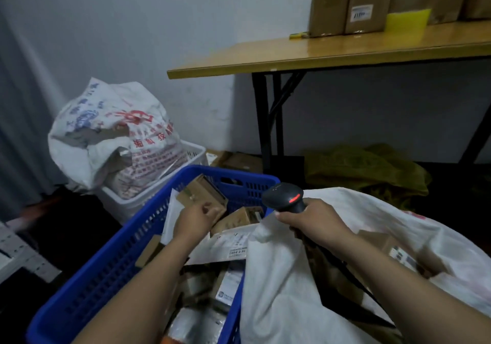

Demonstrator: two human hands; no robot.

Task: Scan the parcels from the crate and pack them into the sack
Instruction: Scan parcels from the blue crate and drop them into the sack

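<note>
A blue plastic crate (111, 258) in front of me holds several cardboard and bagged parcels. My left hand (195, 221) reaches into it and grips a small brown cardboard parcel (200, 191) that is tilted up at the crate's far end. My right hand (312, 220) holds a black barcode scanner (285, 196) with a red light on, its head turned toward the crate. Just right of the crate lies the open white sack (287, 285). Brown parcels (393, 249) show inside its mouth.
A full white printed sack (111, 131) sits in a white basket (148, 197) behind the crate. A wooden folding table (332, 51) with cardboard boxes (364, 3) stands at the back right. A green bag (366, 168) and flat boxes lie under it. Dark objects are at the left.
</note>
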